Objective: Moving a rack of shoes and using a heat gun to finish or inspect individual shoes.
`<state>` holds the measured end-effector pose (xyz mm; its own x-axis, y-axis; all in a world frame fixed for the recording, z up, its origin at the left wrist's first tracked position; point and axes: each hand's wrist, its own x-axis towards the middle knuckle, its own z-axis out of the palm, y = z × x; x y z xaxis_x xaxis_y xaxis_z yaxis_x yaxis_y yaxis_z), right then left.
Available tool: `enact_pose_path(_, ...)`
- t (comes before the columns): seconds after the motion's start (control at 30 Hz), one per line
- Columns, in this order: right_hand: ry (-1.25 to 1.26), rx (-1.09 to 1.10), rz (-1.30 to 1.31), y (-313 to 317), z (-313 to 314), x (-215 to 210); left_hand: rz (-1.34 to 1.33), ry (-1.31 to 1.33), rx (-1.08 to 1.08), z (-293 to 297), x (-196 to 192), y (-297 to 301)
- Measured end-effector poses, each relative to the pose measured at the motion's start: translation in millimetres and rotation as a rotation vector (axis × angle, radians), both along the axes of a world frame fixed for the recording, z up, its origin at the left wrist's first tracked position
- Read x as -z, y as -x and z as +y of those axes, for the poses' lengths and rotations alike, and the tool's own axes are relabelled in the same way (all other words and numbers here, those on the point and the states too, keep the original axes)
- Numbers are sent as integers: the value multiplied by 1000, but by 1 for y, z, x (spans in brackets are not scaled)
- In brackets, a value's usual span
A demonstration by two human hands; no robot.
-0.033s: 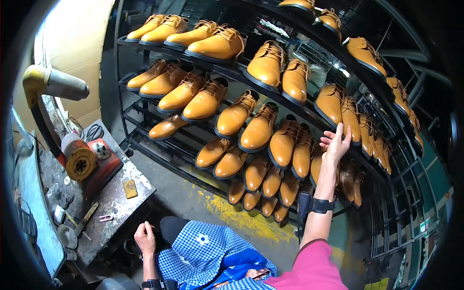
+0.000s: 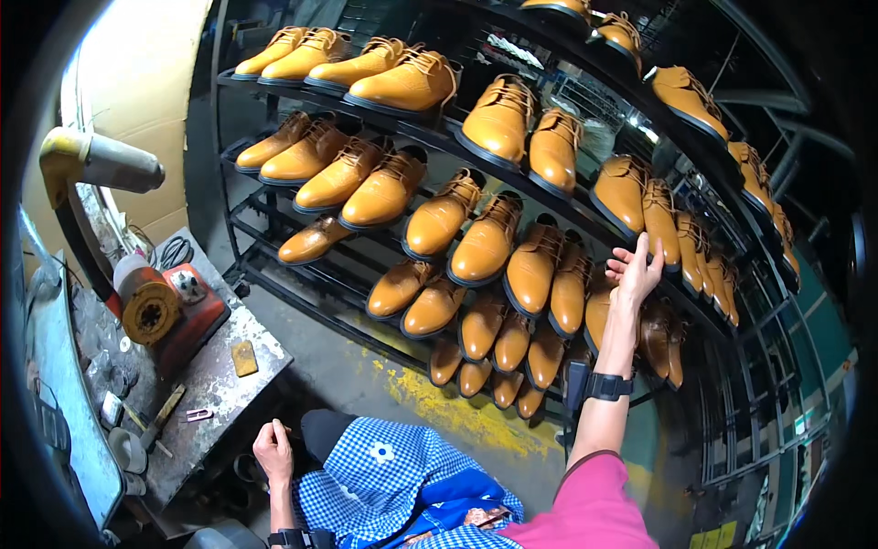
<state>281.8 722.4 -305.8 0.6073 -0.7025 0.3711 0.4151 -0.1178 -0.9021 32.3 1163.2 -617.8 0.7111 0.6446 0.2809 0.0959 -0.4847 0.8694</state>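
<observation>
My right hand [image 2: 634,273] reaches out to the rack with its fingers spread and nothing held in it. Its fingertips are nearest to the toe of a tan lace-up shoe [image 2: 660,224]; whether they touch, I cannot tell. Beside that shoe stands its like [image 2: 619,195], toe forward. My left hand [image 2: 273,450] is low by the workbench, closed in a loose fist, and nothing sticks out of it. Black bands circle both wrists. A blue checked apron [image 2: 370,471] covers my lap.
Tan shoes fill several levels of a black metal rack [image 2: 302,316]. At left a worn bench [image 2: 247,320] carries a red machine [image 2: 197,306], a yellowish block [image 2: 243,358], a hammer-like tool [image 2: 163,414] and a cup [image 2: 125,448]. A heat-gun-like tool [image 2: 119,163] rises above it.
The view has shifted very slightly, moving the rack and bench a little to the left in the picture. Both hands keep their poses.
</observation>
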Motion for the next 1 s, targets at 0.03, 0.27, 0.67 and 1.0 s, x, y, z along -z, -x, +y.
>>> enact_pose_path(0.03, 13, -53, 76, -2, -11, -2, 15, 3, 12, 1, 0, -1)
enact_pose_path(0.27, -136, -272, 299, -29, -41, -15, 47, -37, 13, -1, 2, -3)
enact_pose_path(0.67, -289, -506, 128, -27, -4, -25, 118, -21, 19, 4, 11, 2)
enact_pose_path(1.0, -614, -1182, -394, 95, 33, 116, -395, 968, 403, -3, -114, 20)
